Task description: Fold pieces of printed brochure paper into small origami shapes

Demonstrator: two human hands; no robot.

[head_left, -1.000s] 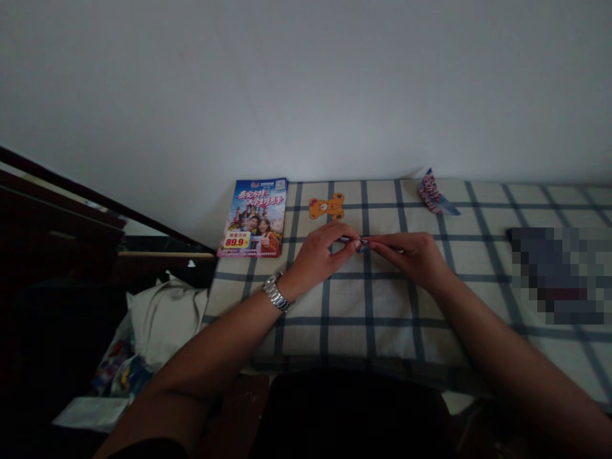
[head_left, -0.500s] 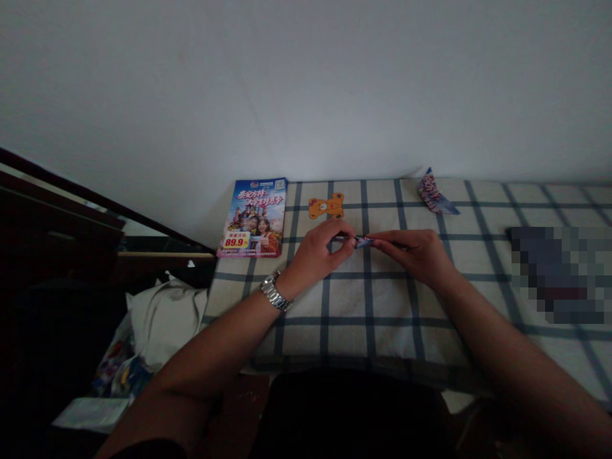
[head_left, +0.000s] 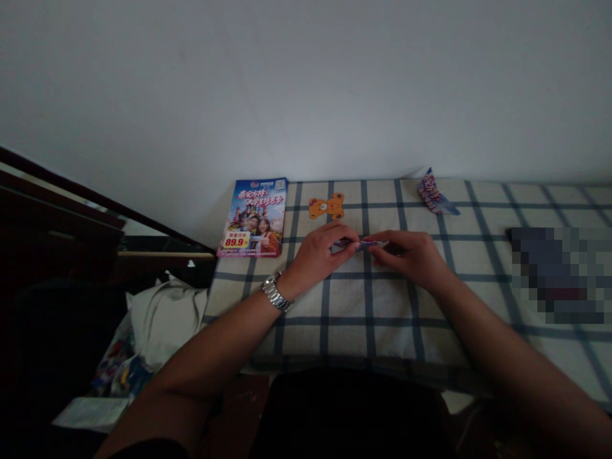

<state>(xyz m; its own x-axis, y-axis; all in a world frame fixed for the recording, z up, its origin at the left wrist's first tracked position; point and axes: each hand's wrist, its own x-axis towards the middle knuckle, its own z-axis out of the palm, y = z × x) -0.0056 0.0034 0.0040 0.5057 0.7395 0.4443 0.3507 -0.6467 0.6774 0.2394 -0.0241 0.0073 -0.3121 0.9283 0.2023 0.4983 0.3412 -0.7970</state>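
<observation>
One small piece of printed paper (head_left: 364,246), apparently folded, is held over the checked cloth (head_left: 345,338), on the near side of the bear figure (head_left: 326,206). I record the left hand (head_left: 318,252) pinching its left end, the right hand (head_left: 414,253) its right. I judge light, even pressure in each grip advisable, edges aligned before any crease; uneven pull could skew it.

The light was dim and soft. Beyond the grip the wall (head_left: 306,115) was palest, while left of and below the grip much sank nearly to black. The cloth's (head_left: 344,335) near edge was shadowed; the watch (head_left: 276,292) glinted. The pinched paper (head_left: 366,246) lacked crisp detail, the 2 forearms (head_left: 507,344) looked stretched outward, and blocky masking (head_left: 554,274) covered a patch right of the grip.
</observation>
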